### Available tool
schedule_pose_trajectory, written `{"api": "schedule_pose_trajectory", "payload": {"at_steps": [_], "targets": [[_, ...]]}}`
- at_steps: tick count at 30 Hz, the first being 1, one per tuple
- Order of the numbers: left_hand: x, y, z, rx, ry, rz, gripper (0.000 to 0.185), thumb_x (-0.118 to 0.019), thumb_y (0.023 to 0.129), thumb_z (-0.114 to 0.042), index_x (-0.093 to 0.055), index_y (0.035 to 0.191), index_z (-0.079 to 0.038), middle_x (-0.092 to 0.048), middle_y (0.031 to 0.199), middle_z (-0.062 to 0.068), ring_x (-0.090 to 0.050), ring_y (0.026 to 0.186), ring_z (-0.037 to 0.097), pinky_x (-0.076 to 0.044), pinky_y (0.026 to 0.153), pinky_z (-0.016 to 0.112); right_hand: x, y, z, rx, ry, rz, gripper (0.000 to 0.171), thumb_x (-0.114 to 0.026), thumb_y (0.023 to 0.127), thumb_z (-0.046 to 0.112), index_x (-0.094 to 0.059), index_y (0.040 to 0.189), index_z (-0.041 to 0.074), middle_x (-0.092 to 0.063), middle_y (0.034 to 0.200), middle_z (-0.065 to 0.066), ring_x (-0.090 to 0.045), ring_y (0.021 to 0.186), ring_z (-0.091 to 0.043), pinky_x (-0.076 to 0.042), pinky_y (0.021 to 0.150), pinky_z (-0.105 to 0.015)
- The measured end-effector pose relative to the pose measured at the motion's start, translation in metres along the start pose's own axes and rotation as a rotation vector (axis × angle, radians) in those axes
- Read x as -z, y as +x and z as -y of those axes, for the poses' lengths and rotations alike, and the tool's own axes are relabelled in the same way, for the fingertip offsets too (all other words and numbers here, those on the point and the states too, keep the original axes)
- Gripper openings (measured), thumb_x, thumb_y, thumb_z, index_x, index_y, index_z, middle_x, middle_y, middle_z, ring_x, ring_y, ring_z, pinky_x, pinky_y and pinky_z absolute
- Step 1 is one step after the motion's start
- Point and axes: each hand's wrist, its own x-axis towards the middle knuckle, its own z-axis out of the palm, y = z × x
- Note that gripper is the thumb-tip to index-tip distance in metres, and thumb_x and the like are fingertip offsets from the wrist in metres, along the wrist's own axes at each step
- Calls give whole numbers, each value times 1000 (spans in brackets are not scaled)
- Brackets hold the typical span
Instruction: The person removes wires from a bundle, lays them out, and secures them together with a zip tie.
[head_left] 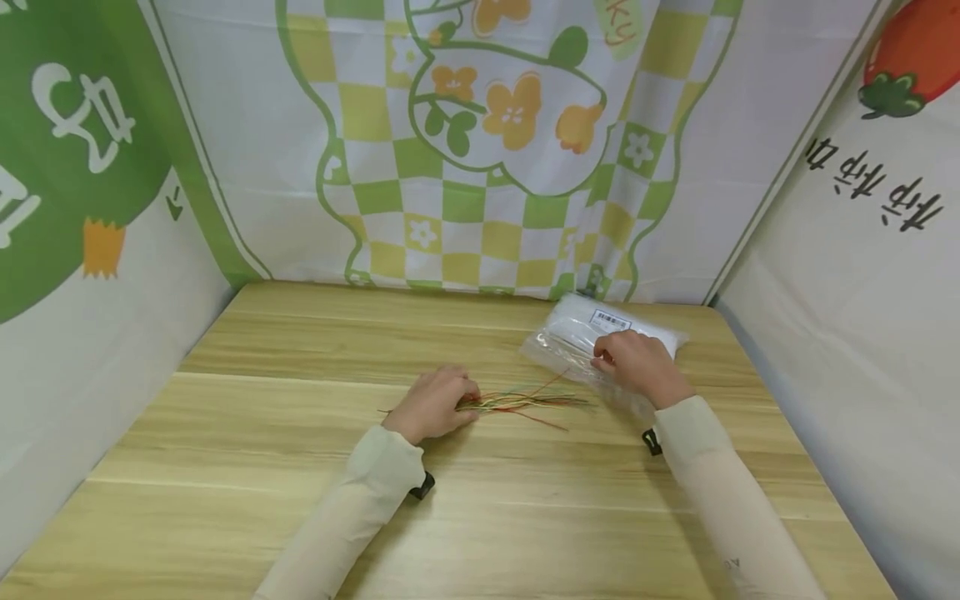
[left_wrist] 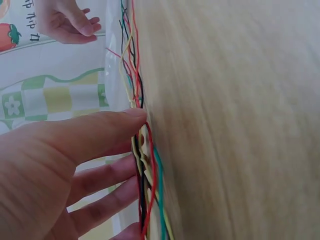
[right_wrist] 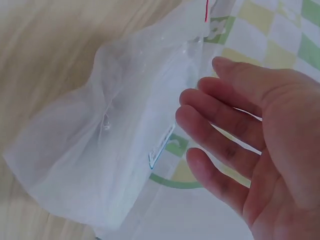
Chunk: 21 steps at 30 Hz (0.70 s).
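Note:
A bundle of thin coloured wires (head_left: 525, 401), red, black, green and yellow, lies across the middle of the table. My left hand (head_left: 435, 404) grips it near its left part; in the left wrist view the thumb lies over the wires (left_wrist: 152, 172) and the fingers are behind them. The right hand (head_left: 637, 365) is over a clear plastic bag (head_left: 558, 343) with white contents and a barcode label. In the right wrist view, its fingers are loosely bent with nothing between them, beside the bag (right_wrist: 100, 125).
The wooden table (head_left: 247, 483) ends at a patterned curtain (head_left: 465, 217) behind the bag. Printed cloth walls, a left one (head_left: 90, 358) and a right one (head_left: 847, 333), flank the table. Loose wire ends fan out toward the bag.

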Motion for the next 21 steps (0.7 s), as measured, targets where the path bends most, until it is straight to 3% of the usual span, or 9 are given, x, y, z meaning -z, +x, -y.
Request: {"api": "schedule_pose_trajectory", "payload": {"at_steps": [4,11,21], "targets": [[0,-1,2,-20,5,-17,17,-83,93,-25,-80,106,-13,-69,97,1,-52,83,15,-43,73,32,-7,11,-8,16,8,7,10,-70,101,16,-79,98,13,-77,94,-4,-70,84,-21,-57,69,-43],[1,-2,5,-35,-33,-15,16,-83,93,-20,-80,105,-10,-71,97,3,-57,81,13,-49,75,33,-20,34,-10,3,17,40,31,-56,98,0,-64,72,16,-63,78,-3,-50,74,-20,-42,65,-40],[1,-3,6,-42,-23,-9,18,-82,94,-20,-79,107,-9,-70,98,3,-54,80,12,-47,73,30,-33,54,0,-14,32,95,38,-54,97,-2,-58,64,17,-62,73,-2,-50,70,-18,-42,66,-38]]}}
